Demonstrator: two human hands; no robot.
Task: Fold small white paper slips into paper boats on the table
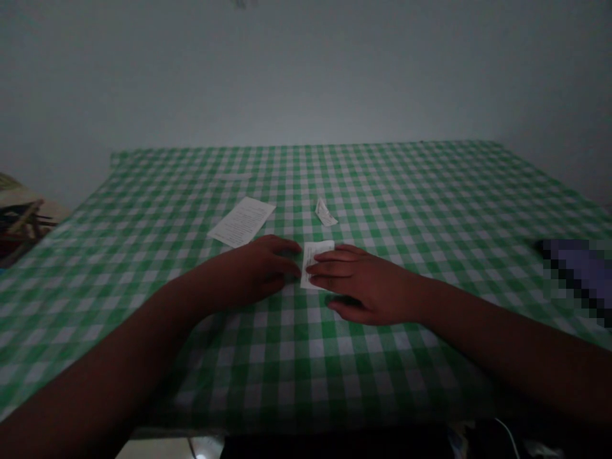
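A small white folded paper lies on the green and white checked tablecloth near the middle of the table. My right hand rests flat on it, fingers stretched out and pressing its right part. My left hand lies beside the paper's left edge, fingers extended toward it and touching or almost touching it. The light is dim.
A larger printed sheet of paper lies behind my left hand. A small crumpled scrap of paper sits behind the folded piece. A blurred dark object is at the right edge. Cluttered items stand off the table's left side.
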